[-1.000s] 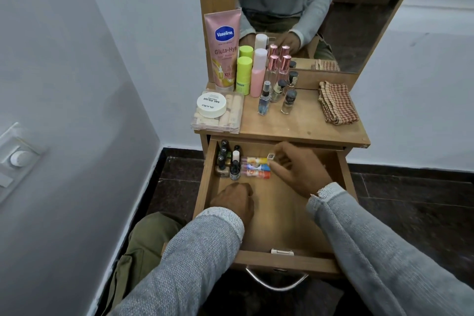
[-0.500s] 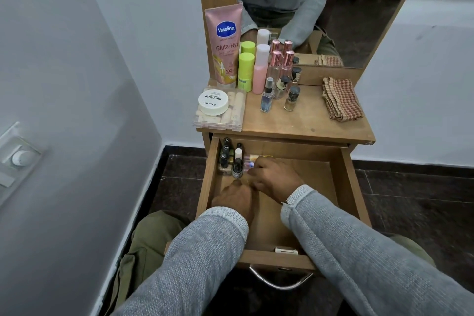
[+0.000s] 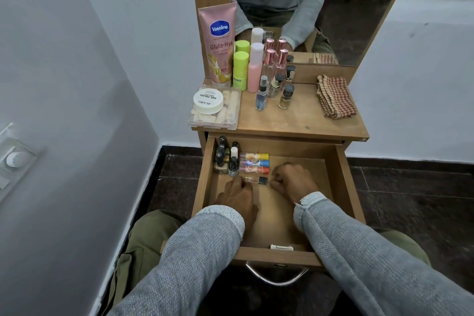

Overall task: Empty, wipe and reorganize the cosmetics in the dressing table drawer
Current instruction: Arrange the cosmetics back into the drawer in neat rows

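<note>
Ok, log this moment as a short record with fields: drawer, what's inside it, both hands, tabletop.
drawer: wooden drawer pulled open
inside: dark-capped nail polish bottles at back left; three colourful small tubes lying beside them; clear black-capped vial lying in front of them
left hand: fingertips at vial's end
right hand: loosely curled near vial's cap
tabletop: pink Vaseline tube, checked folded cloth

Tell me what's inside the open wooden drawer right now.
Inside the wooden drawer: upright dark nail polish bottles, three colourful lying tubes, one clear black-capped vial. Both arms hide some floor.
</note>
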The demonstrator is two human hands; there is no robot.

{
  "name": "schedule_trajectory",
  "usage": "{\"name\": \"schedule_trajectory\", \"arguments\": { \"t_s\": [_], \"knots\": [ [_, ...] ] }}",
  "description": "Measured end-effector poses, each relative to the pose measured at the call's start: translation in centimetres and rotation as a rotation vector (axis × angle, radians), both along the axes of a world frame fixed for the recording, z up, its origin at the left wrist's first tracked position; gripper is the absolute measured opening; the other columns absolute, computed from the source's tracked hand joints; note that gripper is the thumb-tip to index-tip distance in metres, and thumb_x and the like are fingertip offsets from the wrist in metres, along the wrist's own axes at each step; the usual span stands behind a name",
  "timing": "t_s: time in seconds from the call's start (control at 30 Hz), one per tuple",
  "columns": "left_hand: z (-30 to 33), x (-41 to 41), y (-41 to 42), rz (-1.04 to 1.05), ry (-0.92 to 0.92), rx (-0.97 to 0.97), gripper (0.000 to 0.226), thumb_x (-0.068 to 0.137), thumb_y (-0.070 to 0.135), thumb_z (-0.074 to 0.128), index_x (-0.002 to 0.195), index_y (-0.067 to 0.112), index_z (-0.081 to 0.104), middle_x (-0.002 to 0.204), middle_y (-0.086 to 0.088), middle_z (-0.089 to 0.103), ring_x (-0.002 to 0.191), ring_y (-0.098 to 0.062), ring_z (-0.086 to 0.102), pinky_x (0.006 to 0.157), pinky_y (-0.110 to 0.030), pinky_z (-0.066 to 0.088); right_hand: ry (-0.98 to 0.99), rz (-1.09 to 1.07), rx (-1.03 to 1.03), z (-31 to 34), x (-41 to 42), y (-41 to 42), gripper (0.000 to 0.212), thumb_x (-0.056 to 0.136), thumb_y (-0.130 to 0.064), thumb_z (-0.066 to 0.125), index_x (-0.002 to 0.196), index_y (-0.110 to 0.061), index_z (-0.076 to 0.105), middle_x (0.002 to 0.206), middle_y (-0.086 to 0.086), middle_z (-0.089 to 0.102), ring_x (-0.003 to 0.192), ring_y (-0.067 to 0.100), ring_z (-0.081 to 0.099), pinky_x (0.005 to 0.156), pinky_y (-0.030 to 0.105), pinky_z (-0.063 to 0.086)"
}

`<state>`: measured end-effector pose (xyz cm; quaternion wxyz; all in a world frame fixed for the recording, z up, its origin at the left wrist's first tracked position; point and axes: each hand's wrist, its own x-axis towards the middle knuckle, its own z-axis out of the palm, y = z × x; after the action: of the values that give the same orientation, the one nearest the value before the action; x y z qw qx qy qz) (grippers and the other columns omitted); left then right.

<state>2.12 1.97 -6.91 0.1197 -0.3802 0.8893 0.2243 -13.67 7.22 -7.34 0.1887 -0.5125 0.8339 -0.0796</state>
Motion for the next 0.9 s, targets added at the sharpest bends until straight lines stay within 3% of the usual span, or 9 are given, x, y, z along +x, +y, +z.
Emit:
{"name": "schedule_trajectory", "arguments": {
  "t_s": [0.2,0.33,0.47,0.57,0.67,0.9],
  "knots": [
    [-0.6,0.2,-0.4,0.046,0.023,-0.014,0.054,0.093,0.04,0.051,0.139,0.013,0.039,0.146,-0.009,0.03,0.132,-0.028,0.036,0.11,-0.044,0.035,-0.029,-0.038,-0.041,0.2,0.7,0.4,0.019,0.082,-0.035,0.068,0.092,-0.018,0.071,0.094,0.0,0.068,0.081,0.02,0.063,0.07,0.026,0.049],
    [-0.7,0.0,-0.3,0.016,0.052,0.004,0.05,0.094,0.041,0.048,0.139,0.019,0.039,0.144,-0.007,0.033,0.13,-0.028,0.038,0.107,-0.045,0.037,-0.069,-0.054,-0.046,0.7,1.3,0.4,0.03,0.078,-0.043,0.075,0.096,-0.019,0.069,0.097,-0.001,0.069,0.085,0.018,0.065,0.076,0.029,0.053],
    [-1.1,0.1,-0.3,-0.018,0.039,-0.027,0.056,0.093,0.042,0.051,0.142,0.02,0.036,0.148,-0.005,0.03,0.133,-0.027,0.035,0.108,-0.044,0.036,-0.026,-0.032,-0.043,0.8,1.6,0.1,0.027,0.084,-0.037,0.07,0.102,-0.017,0.069,0.103,0.005,0.068,0.091,0.025,0.064,0.075,0.028,0.049],
    [-1.3,0.1,-0.4,-0.041,0.025,-0.041,0.056,0.093,0.042,0.051,0.14,0.016,0.039,0.15,-0.005,0.029,0.134,-0.027,0.035,0.11,-0.044,0.035,0.006,-0.026,-0.046,0.5,1.3,0.1,0.018,0.088,-0.033,0.064,0.093,-0.016,0.069,0.101,0.008,0.066,0.09,0.028,0.062,0.071,0.028,0.046],
    [-1.4,0.1,-0.4,-0.014,0.043,-0.047,0.053,0.093,0.042,0.051,0.137,0.015,0.042,0.148,-0.005,0.033,0.132,-0.028,0.038,0.108,-0.044,0.037,0.007,-0.038,-0.047,0.2,0.7,0.3,0.016,0.089,-0.028,0.061,0.079,-0.017,0.066,0.092,0.006,0.066,0.077,0.023,0.058,0.065,0.027,0.041],
    [-2.1,0.3,-1.1,0.054,0.072,-0.054,0.052,0.091,0.043,0.053,0.134,0.014,0.046,0.145,-0.007,0.039,0.131,-0.027,0.042,0.107,-0.043,0.039,-0.014,-0.054,-0.061,-0.1,0.5,0.1,0.015,0.088,-0.027,0.064,0.077,-0.016,0.068,0.087,0.004,0.066,0.077,0.022,0.06,0.066,0.028,0.046]
  ]
}}
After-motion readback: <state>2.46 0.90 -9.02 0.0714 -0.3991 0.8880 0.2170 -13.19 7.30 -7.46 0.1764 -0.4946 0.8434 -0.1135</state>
